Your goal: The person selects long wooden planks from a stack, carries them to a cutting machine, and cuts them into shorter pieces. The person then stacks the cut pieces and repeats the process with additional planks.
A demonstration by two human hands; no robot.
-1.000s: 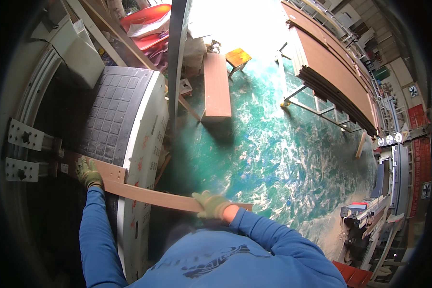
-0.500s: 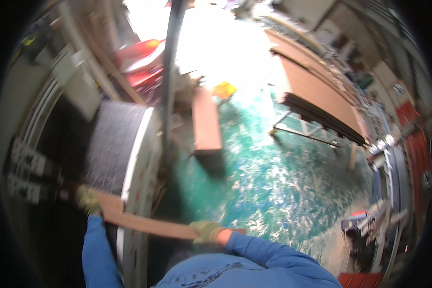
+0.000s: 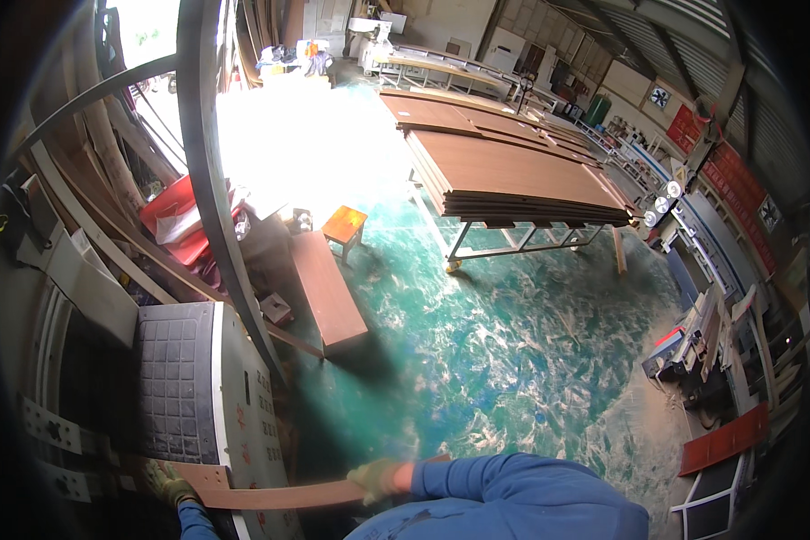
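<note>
- Head view: a wooden strip (image 3: 288, 497) crosses the near end of the machine (image 3: 175, 378), its left part on the machine, the rest reaching past the machine's right side.
- The strip's long axis runs left to right, crosswise to the machine's long side; its free end points right, away from the machine, tipped slightly toward the far side.
- Over the machine's near end, the left hand (image 3: 171, 484) lies on the strip's left part; I cannot tell whether its fingers grip.
- To the right of the machine, the right hand (image 3: 375, 480) is clamped around the strip, short of the free end.
- The strip is narrow, flat, smooth brown wood, with a bowed look.
- Against its far edge, on the machine, sits a wider brown plate (image 3: 202, 473) with small round holes.
- Both gloves are yellow-green cloth; the sleeves are blue fabric.
- The machine has a black top patterned in squares and a white side panel (image 3: 247, 423) with red and dark marks.
- Right of the machine, the glossy green floor (image 3: 477, 360) carries pale dust.
- Beyond it, to the machine's far right, flat brown boards (image 3: 522, 171) lie stacked on a metal frame (image 3: 461, 241).
</note>
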